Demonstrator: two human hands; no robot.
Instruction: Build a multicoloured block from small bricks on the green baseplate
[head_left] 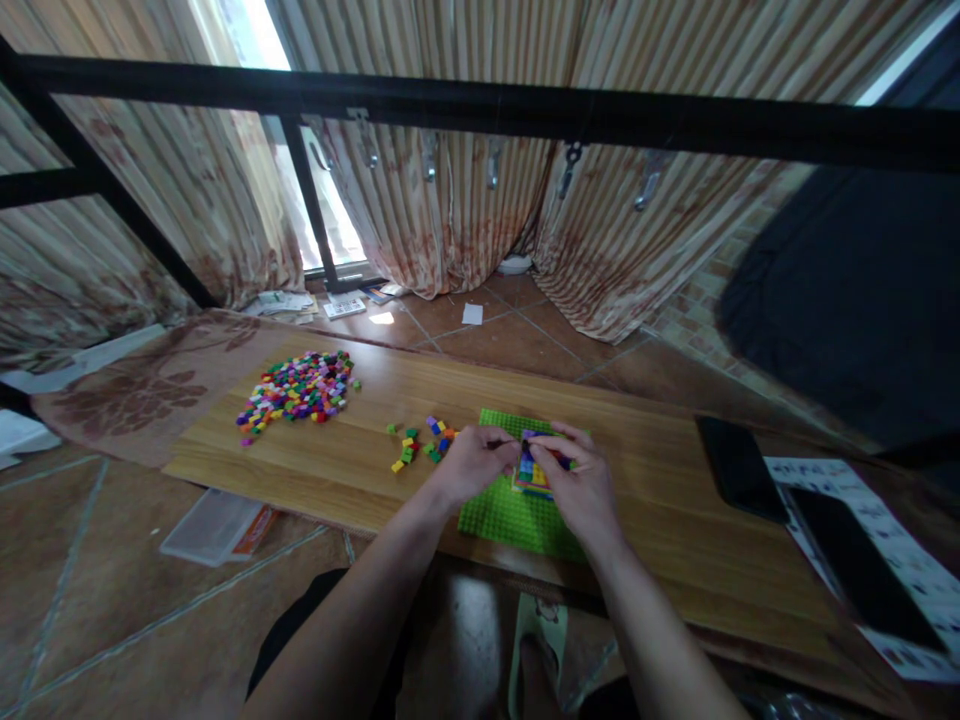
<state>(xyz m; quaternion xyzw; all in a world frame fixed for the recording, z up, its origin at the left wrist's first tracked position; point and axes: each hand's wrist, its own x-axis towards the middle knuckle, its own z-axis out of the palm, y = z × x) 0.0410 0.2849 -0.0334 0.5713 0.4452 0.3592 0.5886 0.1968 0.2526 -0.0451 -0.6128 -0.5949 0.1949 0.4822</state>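
A green studded baseplate [517, 520] lies on the wooden table, with a layered build of coloured toy bricks [536, 478] on its middle. My left hand [476, 465] reaches over the plate's left side, fingers pinched together at the build's left edge; what they hold is too small to make out. From the other side my right hand [581, 485] bends over the build, its thumb and finger closed around a small dark brick [525, 445]. The fingertips of both hands nearly meet there. My right hand hides part of the build.
Loose bricks [407, 450] lie left of the baseplate, and a large pile of bricks [300, 388] sits farther left on the wooden table [360, 490]. A black phone-like slab [739, 468] and a printed sheet [810, 475] are at right. A black metal bar [465, 100] crosses beyond the table.
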